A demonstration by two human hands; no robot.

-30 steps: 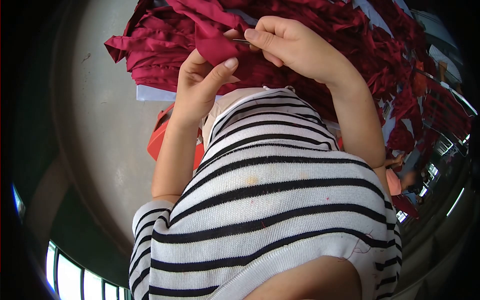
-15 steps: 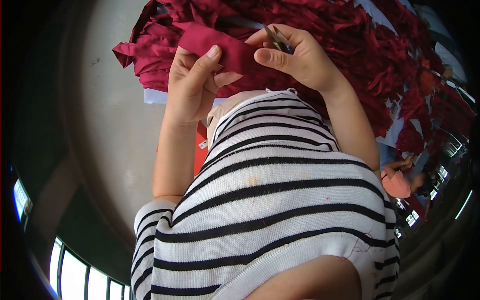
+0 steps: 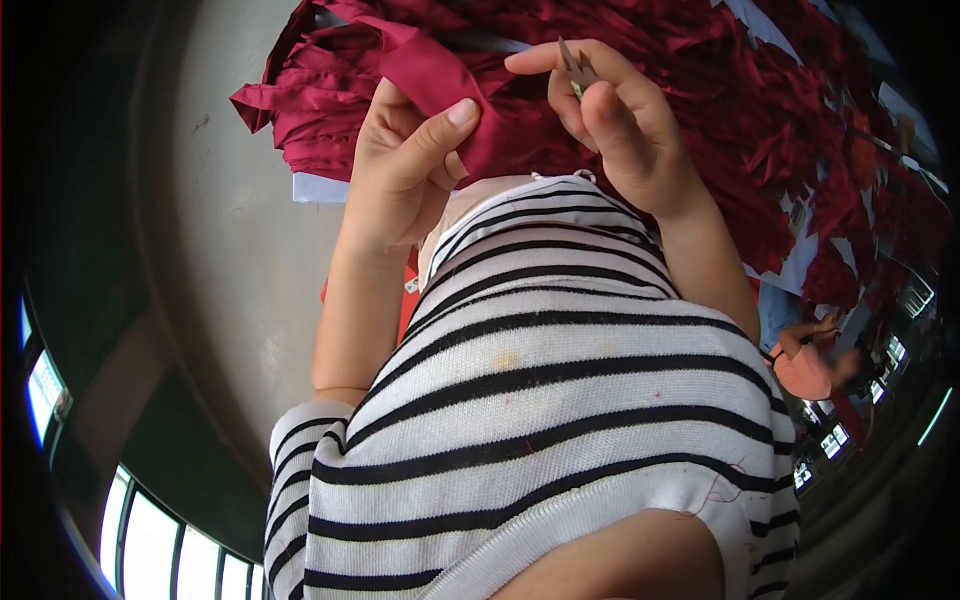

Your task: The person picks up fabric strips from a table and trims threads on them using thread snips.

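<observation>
My left hand pinches a dark red cloth strip between thumb and fingers, and the strip hangs over the heap behind it. To the right, my right hand holds small metal snips in the palm, with the blades pointing up and away. Its index finger is stretched out toward the strip, apart from it. Beyond both hands lies a large heap of red fabric, crumpled and layered.
A white sheet edge sticks out under the heap at left. Grey floor lies left of my arm. At far right, a person in an orange top is at work. Windows show at lower left.
My right hand has moved right, off the cloth, and turned with the snips upright. My left hand has shifted slightly right, and the strip now hangs at a steeper slant.
</observation>
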